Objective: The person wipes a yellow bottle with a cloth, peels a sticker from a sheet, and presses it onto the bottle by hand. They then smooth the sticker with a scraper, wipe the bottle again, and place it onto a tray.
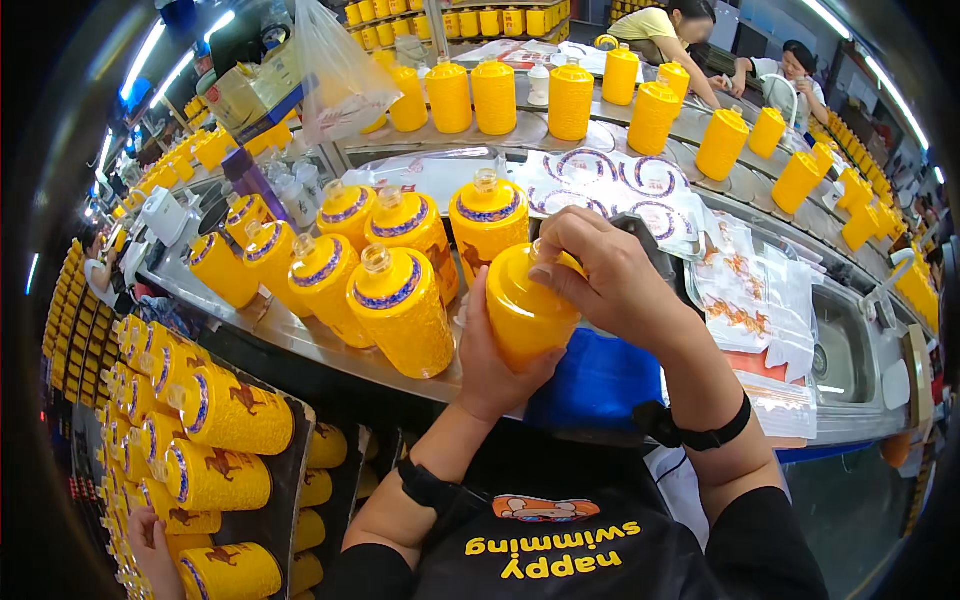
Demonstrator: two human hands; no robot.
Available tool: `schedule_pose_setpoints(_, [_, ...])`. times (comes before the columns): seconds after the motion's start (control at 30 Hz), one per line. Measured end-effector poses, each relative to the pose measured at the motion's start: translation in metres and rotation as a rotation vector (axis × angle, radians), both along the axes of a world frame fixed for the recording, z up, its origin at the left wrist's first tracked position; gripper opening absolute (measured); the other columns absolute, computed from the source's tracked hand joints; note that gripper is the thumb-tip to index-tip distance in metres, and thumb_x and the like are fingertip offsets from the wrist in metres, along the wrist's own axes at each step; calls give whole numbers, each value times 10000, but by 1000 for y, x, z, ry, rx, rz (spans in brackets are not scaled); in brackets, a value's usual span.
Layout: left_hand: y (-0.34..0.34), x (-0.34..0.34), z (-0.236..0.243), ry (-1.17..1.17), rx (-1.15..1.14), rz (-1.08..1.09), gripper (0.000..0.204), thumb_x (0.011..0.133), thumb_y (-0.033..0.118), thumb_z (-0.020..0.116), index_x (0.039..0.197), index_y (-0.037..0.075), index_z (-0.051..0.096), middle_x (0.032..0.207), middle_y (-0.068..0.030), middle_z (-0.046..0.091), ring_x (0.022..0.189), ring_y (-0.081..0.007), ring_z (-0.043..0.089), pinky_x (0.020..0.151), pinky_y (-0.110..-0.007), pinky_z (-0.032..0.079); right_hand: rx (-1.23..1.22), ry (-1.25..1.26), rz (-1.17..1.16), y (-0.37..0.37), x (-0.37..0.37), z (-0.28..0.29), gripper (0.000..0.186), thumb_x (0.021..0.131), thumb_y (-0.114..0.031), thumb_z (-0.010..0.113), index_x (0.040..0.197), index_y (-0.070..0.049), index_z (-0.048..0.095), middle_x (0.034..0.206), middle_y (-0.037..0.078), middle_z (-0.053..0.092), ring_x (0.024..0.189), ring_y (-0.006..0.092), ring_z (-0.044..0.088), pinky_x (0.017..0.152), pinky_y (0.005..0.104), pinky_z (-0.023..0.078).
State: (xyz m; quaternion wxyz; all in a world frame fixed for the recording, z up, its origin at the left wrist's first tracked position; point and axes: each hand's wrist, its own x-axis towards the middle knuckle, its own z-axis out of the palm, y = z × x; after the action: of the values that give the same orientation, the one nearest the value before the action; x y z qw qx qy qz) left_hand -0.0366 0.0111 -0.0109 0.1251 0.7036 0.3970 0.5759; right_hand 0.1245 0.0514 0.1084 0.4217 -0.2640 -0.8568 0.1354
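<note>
In front of me a glossy yellow bottle [535, 305] is tilted, cradled by my left hand [500, 365] with fingers wrapped round its side. My right hand [605, 265] has its fingers bent and pressed together at the top of that bottle, touching its neck and shoulder. Those fingers partly cover the neck, and no patterned band shows on this shoulder. Just left of my hands, several yellow bottles with clear necks and blue patterned collar bands stand on the metal bench; the nearest bottle [402, 310] is close to my left hand.
Sheets of curved patterned labels [655, 178] lie beyond my hands. Orange figure decals [735, 300] sit right, beside a metal sink [840, 345]. Bottles line a curved conveyor [600, 110] behind. At lower left are racked bottles [235, 480] and another person's hand [150, 545].
</note>
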Motion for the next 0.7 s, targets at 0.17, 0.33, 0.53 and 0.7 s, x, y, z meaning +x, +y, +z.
schedule_pose_setpoints(0.17, [2,12,-19,-294,-177,-243,1028,727,337,798,1454,12,149,1381,-197,383,1288,-318,421,1074,-417,359,-129,-83,-13,-6,11,-6,233,847,-77,637,1066,-30,573,1059,193,578,1020,368,578,875,398,484])
schedule_pose_setpoints(0.33, [11,-4,0,-194,-249,-412,1054,736,306,797,1478,50,93,1410,-172,349,1313,-293,394,1100,-409,329,-99,-87,-86,-30,27,-9,373,842,-61,629,1205,-19,550,1156,211,575,1123,380,528,949,412,452])
schedule_pose_setpoints(0.53, [0,-17,9,-263,-280,-397,1057,795,475,729,1483,18,69,1450,-180,275,1355,-286,330,1136,-417,248,105,93,-305,-90,47,8,385,884,-39,583,1261,12,524,1276,219,536,1163,377,526,985,423,430])
schedule_pose_setpoints(0.7, [14,-6,27,-153,-76,-290,912,857,534,638,1450,-3,200,1424,-197,319,1319,-295,377,1115,-413,281,77,-91,-489,-95,67,-71,392,818,-8,617,1207,-3,566,1217,185,564,1125,382,528,971,446,426])
